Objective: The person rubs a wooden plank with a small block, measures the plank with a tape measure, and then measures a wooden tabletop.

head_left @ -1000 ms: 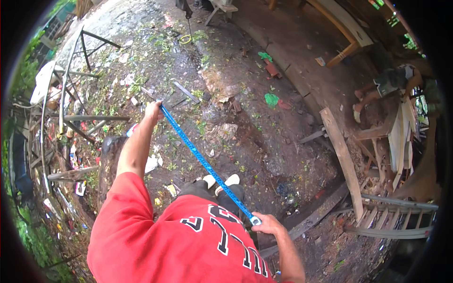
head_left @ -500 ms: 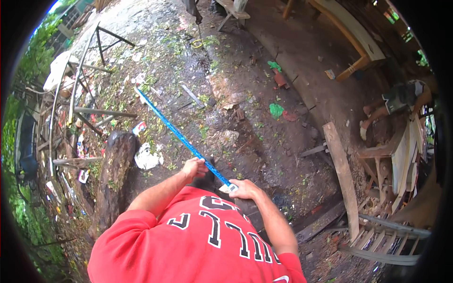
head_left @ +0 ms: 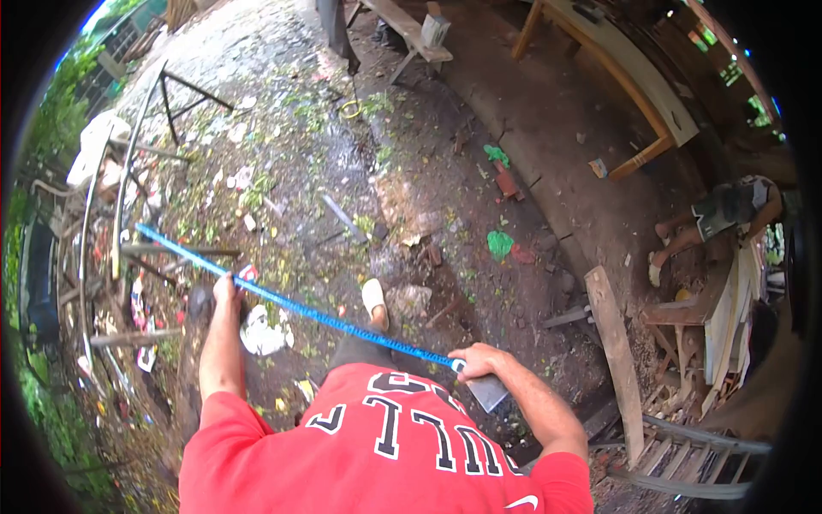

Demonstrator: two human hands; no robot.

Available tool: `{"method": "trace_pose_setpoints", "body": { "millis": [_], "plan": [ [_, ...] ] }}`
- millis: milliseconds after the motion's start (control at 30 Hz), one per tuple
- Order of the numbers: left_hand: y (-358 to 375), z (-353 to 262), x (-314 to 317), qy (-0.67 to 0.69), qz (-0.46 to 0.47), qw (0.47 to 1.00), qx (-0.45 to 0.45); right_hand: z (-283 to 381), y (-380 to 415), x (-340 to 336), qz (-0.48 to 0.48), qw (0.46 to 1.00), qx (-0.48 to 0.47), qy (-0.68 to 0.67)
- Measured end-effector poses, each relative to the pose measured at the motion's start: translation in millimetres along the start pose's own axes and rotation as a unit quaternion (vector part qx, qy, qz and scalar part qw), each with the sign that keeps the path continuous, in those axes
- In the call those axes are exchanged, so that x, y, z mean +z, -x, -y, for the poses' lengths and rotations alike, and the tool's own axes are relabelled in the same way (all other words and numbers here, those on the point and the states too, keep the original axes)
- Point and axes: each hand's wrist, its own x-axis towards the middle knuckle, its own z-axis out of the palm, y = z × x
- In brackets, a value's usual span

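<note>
A long blue measuring tape (head_left: pixel 317 315) stretches across the front of me, from my right side out to the far left. At its right end my right hand (head_left: pixel 479 361) is closed on it, with a small pale piece at the fingers. A flat grey piece (head_left: pixel 488 392) shows just below that hand. My left hand (head_left: pixel 226 289) reaches out to the left, fingers closed on the tape some way short of its far end. One foot in a light shoe (head_left: pixel 374 298) shows beyond the tape.
Metal frames (head_left: pixel 128 188) stand among litter at left, and a white crumpled bag (head_left: pixel 264 331) lies nearby. At right are a long plank (head_left: pixel 615 360), a wooden ladder-like piece (head_left: pixel 693 454) and a seated person (head_left: pixel 728 210). A bench (head_left: pixel 411 34) and wooden table (head_left: pixel 634 77) stand farther back.
My left hand has moved out left along the tape and my right hand slightly right. The tape has swung to lie flatter across the view. A foot has come into sight.
</note>
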Motion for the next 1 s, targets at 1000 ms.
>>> {"method": "trace_pose_setpoints", "body": {
  "millis": [1000],
  "plan": [
    [-98, 168, 283, -0.644, 0.438, 0.624, -0.066, -62, -182, -438, -0.047, 0.998, 0.026, -0.021]
  ]
}}
